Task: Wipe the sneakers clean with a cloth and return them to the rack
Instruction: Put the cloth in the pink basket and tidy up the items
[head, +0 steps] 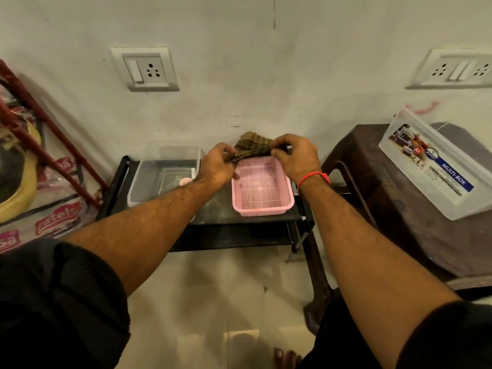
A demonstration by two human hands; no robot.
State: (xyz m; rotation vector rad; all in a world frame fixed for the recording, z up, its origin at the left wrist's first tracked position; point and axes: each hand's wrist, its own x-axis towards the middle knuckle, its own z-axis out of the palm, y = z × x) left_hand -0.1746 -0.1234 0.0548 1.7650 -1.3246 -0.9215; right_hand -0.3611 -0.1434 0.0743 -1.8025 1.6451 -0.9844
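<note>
A brown striped cloth [253, 148] is stretched between both hands above the far edge of a pink perforated basket [262, 207]. My left hand [217, 166] pinches its left end, and my right hand [296, 158] grips its right end. The basket sits on the top shelf of a black rack [223, 218] against the wall. No sneakers are in view.
A clear plastic tub [138, 187] stands on the rack left of the basket. A brown plastic stool [399, 203] at the right carries a clear multi-box [431, 166]. Printed bags and a red frame [53, 134] fill the left side. Pale floor lies below.
</note>
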